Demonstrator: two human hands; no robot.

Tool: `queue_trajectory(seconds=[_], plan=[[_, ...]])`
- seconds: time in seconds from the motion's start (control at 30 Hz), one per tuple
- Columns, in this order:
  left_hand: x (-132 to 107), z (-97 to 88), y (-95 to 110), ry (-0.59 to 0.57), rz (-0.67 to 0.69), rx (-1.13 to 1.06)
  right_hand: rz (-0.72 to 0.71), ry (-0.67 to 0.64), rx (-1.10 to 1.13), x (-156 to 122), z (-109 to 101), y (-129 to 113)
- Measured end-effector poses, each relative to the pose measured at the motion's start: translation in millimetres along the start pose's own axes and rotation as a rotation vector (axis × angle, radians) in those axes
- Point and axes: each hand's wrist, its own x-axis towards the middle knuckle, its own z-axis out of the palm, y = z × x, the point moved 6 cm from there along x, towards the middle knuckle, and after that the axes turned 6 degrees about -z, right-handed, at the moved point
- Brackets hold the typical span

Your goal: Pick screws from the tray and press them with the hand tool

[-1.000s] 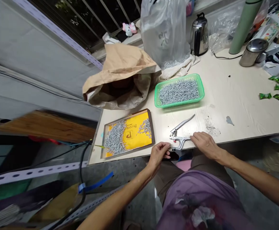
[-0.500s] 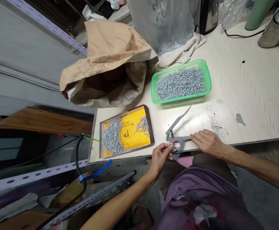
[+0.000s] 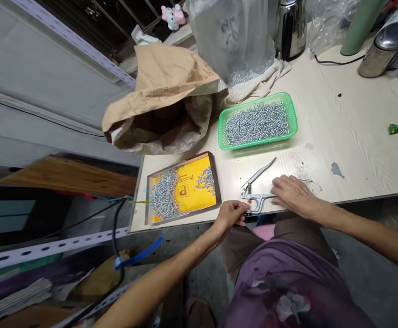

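Note:
Grey snap-fastener pliers (image 3: 258, 199) stand at the table's front edge, jaws toward the left and the upper handle raised free. A small red piece (image 3: 249, 201) shows at the jaws. My left hand (image 3: 231, 214) pinches thumb and fingers together at the lower jaw; whatever is between the fingertips is too small to make out. My right hand (image 3: 296, 196) lies over the end of the lower handle, fingers bent around it and hiding that end. Left of the pliers lies a shallow tray (image 3: 215, 180) with a yellow lining and many small silvery metal pieces (image 3: 166, 196).
A green plastic basket (image 3: 292, 125) full of silvery pieces stands behind the pliers. Beyond the tray is an open brown paper sack (image 3: 171, 73). A clear plastic bag (image 3: 229, 36), a white cloth (image 3: 260, 84) and a kettle (image 3: 291, 32) are at the back.
The view has shifted slightly. My right hand has lifted a little and its fingers look looser on the handle. My left hand stays at the jaws.

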Motion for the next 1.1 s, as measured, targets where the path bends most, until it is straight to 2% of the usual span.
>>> queue_trajectory(seconds=[0.1, 0.23, 0.53, 0.67, 0.73, 0.8, 0.87, 0.93, 1.0, 1.1], plan=[[2.4, 0.1, 1.4, -0.016, -0.002, 0.025, -0.01, 0.006, -0.022, 14.1, -5.7, 17.3], [3.1, -0.2, 1.4, -0.008, -0.005, 0.045, -0.014, -0.079, -0.073, 30.7, 0.8, 32.9], [-2.2, 2.5, 7.4, 0.029, -0.003, 0.055, 0.031, -0.197, -0.141, 35.5, -6.9, 23.9], [-3.2, -0.5, 4.8, 0.04, 0.025, 0.162, 0.047, -0.231, -0.171, 31.9, -11.0, 18.4], [-7.9, -5.3, 10.7, 0.125, 0.174, 0.31, 0.047, -0.218, -0.172, 29.8, -12.3, 15.7], [-18.6, -5.9, 26.4, 0.259, 0.474, 0.492, 0.039, -0.205, -0.164, 28.1, -13.2, 12.5], [-31.0, 4.6, 42.6, 0.338, 0.8, 0.653, 0.033, -0.205, -0.152, 27.0, -13.8, 9.3], [-34.6, 23.0, 54.3, 0.316, 1.018, 0.794, 0.048, -0.224, -0.144, 26.1, -14.3, 6.9], [-29.3, 41.7, 64.4, 0.253, 1.132, 0.918, 0.081, -0.246, -0.147, 24.8, -15.0, 5.9], [-15.0, 60.0, 77.2, 0.161, 1.164, 1.062, 0.131, -0.26, -0.147, 20.8, -16.0, 6.0]])
